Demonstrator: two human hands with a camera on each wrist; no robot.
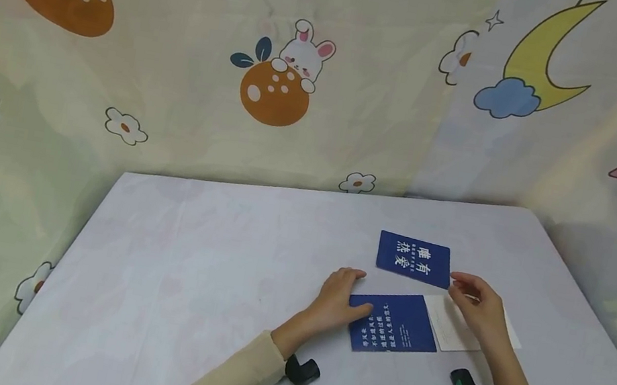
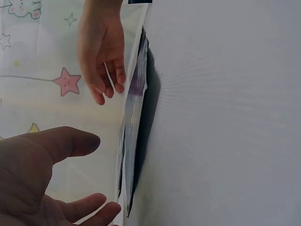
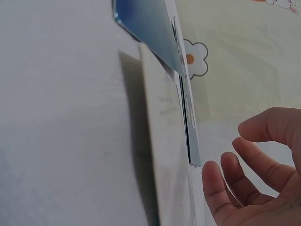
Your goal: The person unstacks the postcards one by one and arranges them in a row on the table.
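Observation:
A blue card [image 1: 400, 337] with white vertical writing lies on the table. My left hand [image 1: 335, 299] is at its left edge, with the thumb over the blue face; in the left wrist view thumb and fingers are spread apart. A cream-white sheet [image 1: 450, 332] lies against the card's right edge, its surface partly hidden by my right hand [image 1: 481, 310]. The right hand's fingers are loosely bent, with the tips right by the corner of a second blue booklet [image 1: 390, 254] bearing large white characters. In the right wrist view the white sheet [image 3: 164, 117] stands slightly raised over its shadow.
A white cloth covers the table [image 1: 207, 284]. Behind it hangs a pale curtain [image 1: 183, 62] printed with rabbits, flowers, a moon and a star. Each wrist bears a small black camera, such as the one [image 1: 303, 372] at the left sleeve.

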